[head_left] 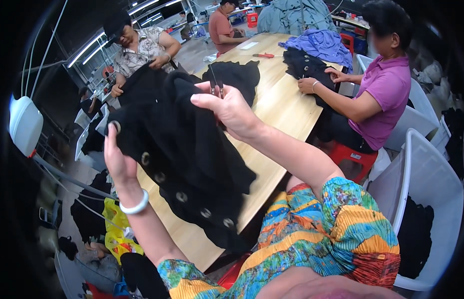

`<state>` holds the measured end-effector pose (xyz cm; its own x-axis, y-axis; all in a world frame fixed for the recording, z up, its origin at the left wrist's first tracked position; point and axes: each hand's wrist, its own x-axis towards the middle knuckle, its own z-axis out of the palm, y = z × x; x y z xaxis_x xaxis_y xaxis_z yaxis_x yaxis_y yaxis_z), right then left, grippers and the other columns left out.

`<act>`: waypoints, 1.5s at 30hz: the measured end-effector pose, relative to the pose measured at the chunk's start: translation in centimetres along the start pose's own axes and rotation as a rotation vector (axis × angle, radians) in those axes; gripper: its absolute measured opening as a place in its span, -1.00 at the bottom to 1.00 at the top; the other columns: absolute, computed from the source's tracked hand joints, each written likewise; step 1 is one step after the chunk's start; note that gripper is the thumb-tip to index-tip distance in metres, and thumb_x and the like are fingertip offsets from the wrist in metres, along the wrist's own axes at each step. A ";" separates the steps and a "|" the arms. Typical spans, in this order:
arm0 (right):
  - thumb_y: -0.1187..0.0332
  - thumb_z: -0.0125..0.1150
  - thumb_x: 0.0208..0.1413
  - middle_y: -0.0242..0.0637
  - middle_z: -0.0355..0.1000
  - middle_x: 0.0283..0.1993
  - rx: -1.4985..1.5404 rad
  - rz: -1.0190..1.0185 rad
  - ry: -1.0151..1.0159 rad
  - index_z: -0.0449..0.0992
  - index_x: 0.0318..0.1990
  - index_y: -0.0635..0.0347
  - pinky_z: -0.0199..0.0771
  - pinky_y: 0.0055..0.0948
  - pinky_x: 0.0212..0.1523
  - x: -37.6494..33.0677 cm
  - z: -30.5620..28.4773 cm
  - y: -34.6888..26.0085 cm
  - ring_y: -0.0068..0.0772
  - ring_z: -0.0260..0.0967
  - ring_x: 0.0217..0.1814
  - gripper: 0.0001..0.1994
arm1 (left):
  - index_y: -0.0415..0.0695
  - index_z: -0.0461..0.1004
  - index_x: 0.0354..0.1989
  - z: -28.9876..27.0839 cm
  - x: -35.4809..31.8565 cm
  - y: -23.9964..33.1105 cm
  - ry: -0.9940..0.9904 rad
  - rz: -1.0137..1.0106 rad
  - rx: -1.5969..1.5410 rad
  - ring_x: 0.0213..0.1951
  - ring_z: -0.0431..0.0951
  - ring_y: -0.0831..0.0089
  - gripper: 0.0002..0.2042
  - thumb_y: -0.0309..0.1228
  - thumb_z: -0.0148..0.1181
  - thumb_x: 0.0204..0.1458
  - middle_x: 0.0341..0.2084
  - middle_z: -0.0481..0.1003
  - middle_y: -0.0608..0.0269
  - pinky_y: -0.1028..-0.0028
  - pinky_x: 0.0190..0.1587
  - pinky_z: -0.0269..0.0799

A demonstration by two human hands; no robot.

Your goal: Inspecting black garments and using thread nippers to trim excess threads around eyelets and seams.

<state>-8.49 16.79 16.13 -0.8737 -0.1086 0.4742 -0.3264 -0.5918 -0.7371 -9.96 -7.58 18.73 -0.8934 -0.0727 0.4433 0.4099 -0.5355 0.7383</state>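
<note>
The long wooden counter (286, 107) runs from the lower middle to the upper middle of the frame. Over its left side hangs a black garment (192, 149), soft and limp (likely light, draping wherever unsupported), best held along its edge with metal eyelets (181, 197). The left hand (117, 157) is closed on that edge at centre left. The right hand (229, 107), at centre, pinches small thread snips (215, 84) above the cloth.

Left hand (117, 157): raised, forearm upright, fingers clamped, bangle on wrist. Right hand (227, 107): raised farther right, fingers pinched, forearm bent.
</note>
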 end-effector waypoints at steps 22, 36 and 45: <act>0.46 -0.01 -0.06 -0.47 0.33 -0.06 -0.477 0.223 -0.136 0.33 -0.05 0.18 0.09 -0.81 -0.54 -12.7 -9.4 6.5 -0.85 0.02 -0.60 -0.66 | -0.32 0.30 -0.12 1.6 -15.4 -12.1 -0.121 -0.789 -0.075 -0.11 0.36 0.46 -0.66 -0.64 -0.14 -0.14 -0.16 0.37 0.16 0.54 -0.03 0.25; 0.36 0.08 -0.02 -0.51 0.33 -0.39 -0.163 0.541 -0.178 0.33 -0.08 0.20 0.06 -0.82 -0.65 -12.4 -8.1 9.3 -0.86 0.09 -0.62 -0.69 | -0.26 0.14 -0.07 1.7 -17.6 -11.8 -0.046 -0.628 0.127 -0.22 0.42 0.52 -0.62 -0.74 -0.04 -0.11 -0.22 0.38 0.07 0.63 -0.16 0.33; 0.42 0.00 0.04 -0.59 0.26 -0.55 0.327 0.663 -0.034 0.33 -0.11 0.23 0.02 -0.80 -0.70 -12.6 -7.8 10.5 -0.89 -0.04 -0.73 -0.76 | -0.32 0.37 -0.15 2.0 -19.6 -15.4 0.095 -0.144 0.576 -0.24 0.41 0.57 -0.69 -0.69 0.14 -0.16 -0.28 0.40 0.24 0.66 -0.16 0.34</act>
<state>-3.75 18.19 -1.31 -0.8366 -0.5478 -0.0021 0.3949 -0.6004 -0.6954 1.61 3.73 -0.34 -0.9490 -0.1228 0.2904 0.2933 -0.0058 0.9560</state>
